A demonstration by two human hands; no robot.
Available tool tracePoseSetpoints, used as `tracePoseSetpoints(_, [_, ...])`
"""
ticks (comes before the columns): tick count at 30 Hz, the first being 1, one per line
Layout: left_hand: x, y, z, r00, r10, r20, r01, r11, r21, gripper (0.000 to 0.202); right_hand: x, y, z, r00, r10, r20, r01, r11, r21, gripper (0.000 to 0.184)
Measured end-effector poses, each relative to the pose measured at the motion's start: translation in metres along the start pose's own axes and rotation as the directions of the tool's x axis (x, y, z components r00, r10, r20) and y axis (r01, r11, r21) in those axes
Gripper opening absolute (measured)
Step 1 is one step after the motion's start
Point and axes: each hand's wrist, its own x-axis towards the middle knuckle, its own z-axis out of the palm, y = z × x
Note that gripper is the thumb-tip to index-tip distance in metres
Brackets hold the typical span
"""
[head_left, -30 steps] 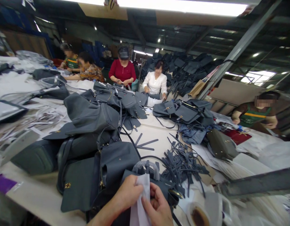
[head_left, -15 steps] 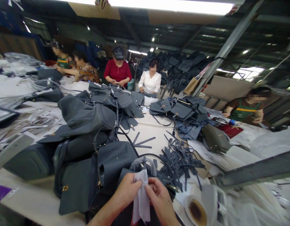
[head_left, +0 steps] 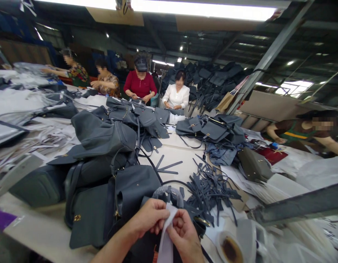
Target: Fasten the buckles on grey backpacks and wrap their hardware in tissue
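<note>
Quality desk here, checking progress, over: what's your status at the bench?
Left hand, right hand both pinching a thin white sheet. Plastic-wrapped handle of slate-grey leather handbag just beyond. White cup with brown residue beside right hand.

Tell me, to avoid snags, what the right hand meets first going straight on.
Right hand meets the thin white strip first, then probably a grey leather bag's plastic-wrapped handle; depth unclear.
</note>
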Motion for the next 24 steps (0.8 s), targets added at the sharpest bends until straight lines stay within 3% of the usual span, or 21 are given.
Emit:
tracePoseSetpoints(3, [0.007,-0.006,0.013,0.99,0.052,-0.131,-0.052,0.999,-0.001,0.02,-0.006,0.011,0.003,0.999,-0.008,-0.045,0.01,0.999,0.039,0.05])
tracePoseSetpoints(5, [0.008,-0.008,0.02,0.98,0.069,-0.187,-0.073,0.997,-0.014,0.022,-0.014,0.024,0.002,0.997,0.065,-0.036,-0.064,0.998,0.016,0.05])
tracePoseSetpoints(7, [0.007,-0.009,0.024,0.972,0.087,-0.22,-0.092,0.996,-0.015,0.026,-0.024,0.036,-0.003,0.991,0.136,-0.001,-0.135,0.98,-0.146,0.042])
tracePoseSetpoints(9, [0.004,-0.008,0.025,0.965,0.116,-0.236,-0.119,0.993,0.001,0.028,-0.032,0.041,-0.014,0.99,0.134,0.038,-0.112,0.927,-0.358,0.033])
tracePoseSetpoints(11, [0.0,-0.007,0.025,0.958,0.152,-0.244,-0.151,0.988,0.022,0.028,-0.034,0.032,-0.025,0.996,0.082,0.019,-0.064,0.883,-0.464,0.02])
tracePoseSetpoints(14, [-0.006,-0.006,0.026,0.947,0.203,-0.249,-0.197,0.979,0.048,0.028,-0.025,-0.001,-0.034,0.984,0.015,-0.178,-0.086,0.913,-0.399,0.028])
tracePoseSetpoints(16, [-0.008,-0.008,0.027,0.942,0.228,-0.247,-0.218,0.974,0.066,0.026,-0.013,-0.023,-0.03,0.974,-0.004,-0.227,-0.071,0.944,-0.323,0.038])
tracePoseSetpoints(19, [-0.008,-0.014,0.028,0.934,0.253,-0.252,-0.247,0.967,0.059,0.029,0.006,-0.038,-0.017,0.997,0.006,-0.083,-0.028,0.96,-0.278,0.039])
tracePoseSetpoints(22, [-0.008,-0.023,0.026,0.941,0.222,-0.257,-0.255,0.962,-0.103,0.036,0.018,-0.03,-0.005,0.999,0.026,0.02,-0.021,0.976,-0.215,0.042])
tracePoseSetpoints(24, [-0.009,-0.028,0.023,0.943,0.196,-0.27,-0.253,0.948,-0.194,0.04,0.021,-0.021,-0.001,0.999,0.045,0.018,-0.041,0.985,-0.165,0.042])
